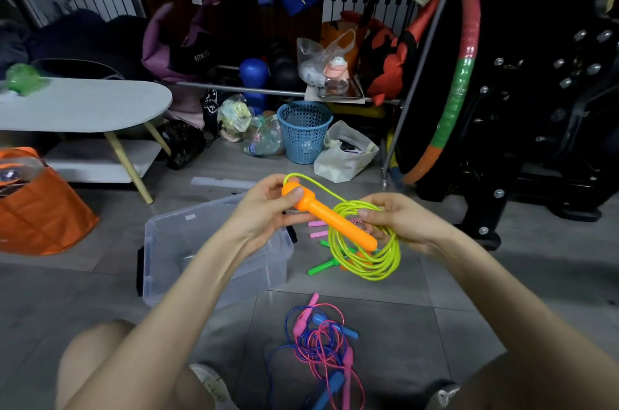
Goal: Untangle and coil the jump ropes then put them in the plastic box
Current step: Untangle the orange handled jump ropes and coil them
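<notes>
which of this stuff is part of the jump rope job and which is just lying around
Job: yellow-green jump rope coiled in the right hand; its orange handle in the left hand; tangled pink and blue jump ropes on the floor; clear plastic box.
Lying about: blue wastebasket; hula hoop; orange bag; white table.

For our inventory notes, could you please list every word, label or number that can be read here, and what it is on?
"FITNESS": white letters on the dark band of the purple bag at the back.
Sticker on the plastic box: too small to read.
White print on the black bag: too blurred to read.
</notes>
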{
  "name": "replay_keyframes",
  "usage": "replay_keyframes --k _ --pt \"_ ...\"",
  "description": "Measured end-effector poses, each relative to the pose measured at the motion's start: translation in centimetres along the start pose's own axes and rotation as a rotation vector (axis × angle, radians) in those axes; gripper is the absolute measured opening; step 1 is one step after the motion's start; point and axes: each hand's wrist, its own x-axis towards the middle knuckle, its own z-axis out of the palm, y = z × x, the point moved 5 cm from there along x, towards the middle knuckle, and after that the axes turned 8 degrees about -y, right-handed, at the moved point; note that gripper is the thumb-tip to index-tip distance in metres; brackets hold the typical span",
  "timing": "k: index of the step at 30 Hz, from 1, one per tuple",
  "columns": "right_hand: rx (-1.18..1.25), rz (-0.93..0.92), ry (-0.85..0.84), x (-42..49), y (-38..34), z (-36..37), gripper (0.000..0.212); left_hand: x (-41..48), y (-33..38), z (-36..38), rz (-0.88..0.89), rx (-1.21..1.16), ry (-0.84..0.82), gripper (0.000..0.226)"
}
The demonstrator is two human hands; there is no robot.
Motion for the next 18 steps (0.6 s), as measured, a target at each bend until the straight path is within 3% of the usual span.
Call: replay_keyframes --k 5,8,12,14,16,18 --pt "-0.029 -0.053 0.086 0.8 -0.3 0.7 0.009 -0.4 -0.1 -0.6 0.212 0.316 0.194 0.022" --pt "-0.103 -0.069 0.131 1.5 -0.7 1.3 0.007 -1.1 -0.9 0.1 0.324 0.696 0.272 0.029" --pt "0.015 -0.052 0.128 2.2 -1.4 2.7 0.015 -1.7 -2.1 2.3 0.497 1.322 0.301 0.040" --pt "0.081 -0.058 0.087 2.3 -1.8 3.5 0.022 -1.8 -2.1 2.0 0.518 1.275 0.344 0.038" --pt "0.148 -0.061 0.056 2.0 -2.3 4.1 0.020 -1.8 -2.0 0.9 0.431 1.035 0.473 0.030" --pt "0.202 -0.065 0.022 1.7 -2.9 4.3 0.016 -1.5 -2.5 0.0 0.210 0.683 0.516 0.055"
